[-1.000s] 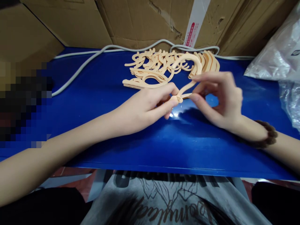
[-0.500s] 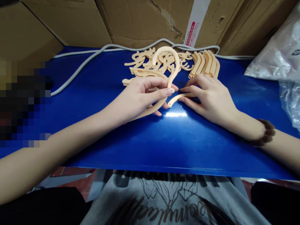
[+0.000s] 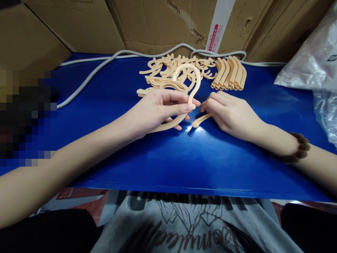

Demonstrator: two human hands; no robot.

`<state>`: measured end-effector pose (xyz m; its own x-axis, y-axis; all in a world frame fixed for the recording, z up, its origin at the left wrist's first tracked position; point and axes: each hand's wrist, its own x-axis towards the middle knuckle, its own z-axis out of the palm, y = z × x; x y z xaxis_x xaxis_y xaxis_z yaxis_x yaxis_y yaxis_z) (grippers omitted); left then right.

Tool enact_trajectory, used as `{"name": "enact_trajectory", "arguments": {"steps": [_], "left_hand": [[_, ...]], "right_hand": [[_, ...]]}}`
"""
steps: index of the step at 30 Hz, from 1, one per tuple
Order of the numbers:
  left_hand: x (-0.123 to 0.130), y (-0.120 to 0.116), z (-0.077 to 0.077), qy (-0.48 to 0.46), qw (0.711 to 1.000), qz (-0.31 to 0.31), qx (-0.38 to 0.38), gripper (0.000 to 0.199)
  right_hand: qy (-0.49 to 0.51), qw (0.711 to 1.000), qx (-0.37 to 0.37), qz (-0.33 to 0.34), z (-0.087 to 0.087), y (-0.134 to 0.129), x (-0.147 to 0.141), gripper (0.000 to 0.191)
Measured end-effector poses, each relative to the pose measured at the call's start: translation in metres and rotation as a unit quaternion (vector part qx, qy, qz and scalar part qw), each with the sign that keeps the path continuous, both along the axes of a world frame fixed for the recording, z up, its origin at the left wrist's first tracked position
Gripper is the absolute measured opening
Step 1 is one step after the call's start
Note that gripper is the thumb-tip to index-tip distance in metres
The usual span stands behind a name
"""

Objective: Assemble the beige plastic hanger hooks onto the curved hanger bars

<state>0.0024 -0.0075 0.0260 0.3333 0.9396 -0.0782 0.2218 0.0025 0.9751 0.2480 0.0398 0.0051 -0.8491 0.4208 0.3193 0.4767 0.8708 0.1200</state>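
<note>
Between the thumb and fingers of my left hand [image 3: 164, 107] is a beige hanger hook piece [image 3: 196, 79], its round hook upward and its lower arm curving left beneath the palm. My right hand [image 3: 229, 110] is closed around a short beige hanger arm [image 3: 201, 120], whose rounded end points down and left. That arm and the hook piece are apart. Most of the short arm is hidden by my fingers. Behind my hands lies a loose pile of beige hook pieces [image 3: 158, 66]. To its right, several curved hanger arms [image 3: 229, 73] are lined up side by side.
The blue table [image 3: 168, 161] runs up to cardboard boxes [image 3: 158, 24] at the back. A white cable [image 3: 91, 82] winds along the rear and left. A clear plastic bag [image 3: 308, 63] rests at the right. A pixelated dark area covers the far left.
The short arm has turned in my right hand, its free end now lower, and my right fingers have curled in. The hook in my left hand has dropped slightly.
</note>
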Motion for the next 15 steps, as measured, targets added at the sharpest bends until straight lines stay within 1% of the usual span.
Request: {"name": "enact_trajectory", "arguments": {"steps": [3, 7, 11, 13, 15], "left_hand": [[0.0008, 0.001, -0.0021, 0.005, 1.0, -0.005, -0.003, 0.021], [0.0014, 0.0026, -0.0064, 0.002, 1.0, -0.012, -0.015, 0.024], [0.001, 0.0035, -0.0073, -0.003, 1.0, -0.006, -0.015, 0.025], [0.0009, 0.0038, -0.0065, -0.005, 1.0, 0.001, -0.018, 0.026], [0.0013, 0.004, -0.0053, -0.004, 1.0, 0.009, -0.021, 0.026]], "right_hand": [[0.001, 1.0, -0.012, 0.002, 0.0003, 0.0006, 0.0009, 0.034], [0.012, 0.999, -0.032, 0.009, 0.0008, 0.0011, 0.0007, 0.04], [0.035, 0.994, -0.085, 0.054, 0.0023, 0.0003, -0.0002, 0.047], [0.036, 0.992, -0.095, 0.07, 0.0029, -0.0009, -0.0004, 0.044], [0.032, 0.993, -0.088, 0.069, 0.0032, -0.0023, -0.0004, 0.036]]}}
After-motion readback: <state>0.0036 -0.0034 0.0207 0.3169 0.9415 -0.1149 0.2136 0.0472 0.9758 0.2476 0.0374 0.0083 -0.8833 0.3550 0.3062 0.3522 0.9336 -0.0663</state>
